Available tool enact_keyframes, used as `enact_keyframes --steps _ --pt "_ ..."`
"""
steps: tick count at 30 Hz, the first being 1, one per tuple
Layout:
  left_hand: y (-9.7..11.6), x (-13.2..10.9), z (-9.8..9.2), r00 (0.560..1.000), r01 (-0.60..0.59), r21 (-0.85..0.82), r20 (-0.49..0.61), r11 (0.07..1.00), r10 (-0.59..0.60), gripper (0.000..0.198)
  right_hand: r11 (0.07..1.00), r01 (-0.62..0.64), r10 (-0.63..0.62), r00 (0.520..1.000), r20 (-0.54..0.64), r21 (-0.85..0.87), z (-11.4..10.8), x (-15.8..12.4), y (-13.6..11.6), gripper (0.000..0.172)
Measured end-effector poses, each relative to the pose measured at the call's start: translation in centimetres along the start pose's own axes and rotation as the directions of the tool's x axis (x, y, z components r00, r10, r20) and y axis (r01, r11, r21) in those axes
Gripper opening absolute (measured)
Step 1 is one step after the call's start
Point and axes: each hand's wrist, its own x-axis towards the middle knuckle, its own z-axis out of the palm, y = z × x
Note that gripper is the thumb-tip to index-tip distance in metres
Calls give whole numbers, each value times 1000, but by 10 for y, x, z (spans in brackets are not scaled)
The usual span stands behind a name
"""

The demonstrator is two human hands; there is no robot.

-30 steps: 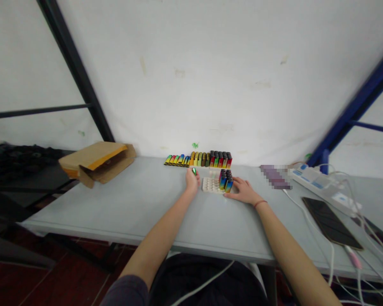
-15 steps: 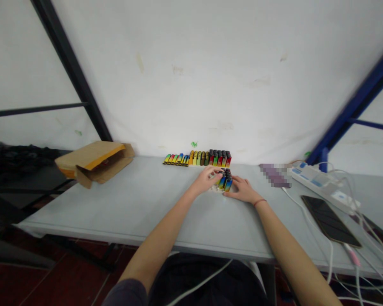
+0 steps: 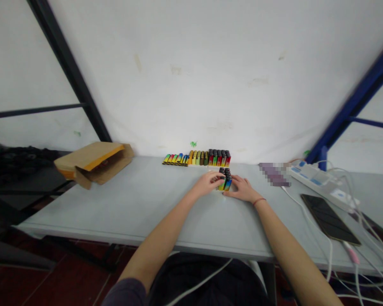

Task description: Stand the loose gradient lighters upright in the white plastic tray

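A small block of upright lighters (image 3: pixel 227 183) with black tops and blue, green and yellow bodies stands on the table in front of me, in a pale tray that my fingers partly hide. My left hand (image 3: pixel 207 183) is at the block's left side, thumb and fingers closed on a green-yellow lighter (image 3: pixel 221 186) there. On the right, my right hand (image 3: pixel 243 190) curves round the block, with its thumb at the tray's front corner and its fingers along the side.
Against the wall stand more lighters: dark-topped red and green ones (image 3: pixel 219 158), yellow to brown ones (image 3: pixel 198 158), and several lying flat (image 3: pixel 175 159). An opened cardboard box (image 3: pixel 92 159) sits left. A phone (image 3: pixel 328 219), cables and a power strip (image 3: pixel 322 187) occupy the right.
My left hand has lowered slightly, bringing the lighter down into the left side of the block. My right hand stays in place beside it.
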Motion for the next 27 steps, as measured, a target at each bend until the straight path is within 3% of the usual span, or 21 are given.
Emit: enact_keyframes --steps 7,11,14,18,22,24,27 --pt "-2 -4 1 998 55 -68 -4 996 -55 34 1000 5 -5 1000 -2 -3 1 1 2 82" --pt "-2 -3 -3 991 113 -113 -57 987 -120 23 1000 4 -4 1000 -10 -8 3 2 4 82" --pt "-9 2 -14 974 113 -56 -193 992 -122 7 1000 -3 3 1000 -1 -4 3 2 4 83" --pt "-29 10 -46 870 217 190 -482 957 -102 12 1000 -9 9 1000 13 7 1 0 2 84" --pt "-53 7 -87 779 466 486 -621 740 -83 34 1000 -1 1 1000 20 14 -2 -1 -1 84" --pt "-64 4 -104 804 495 600 -591 629 -69 46 1000 -2 1 1000 22 15 -2 -1 -2 86" --pt "-76 4 -120 921 357 768 -383 532 -65 54 1000 -5 5 1000 17 17 -2 -1 -2 88"
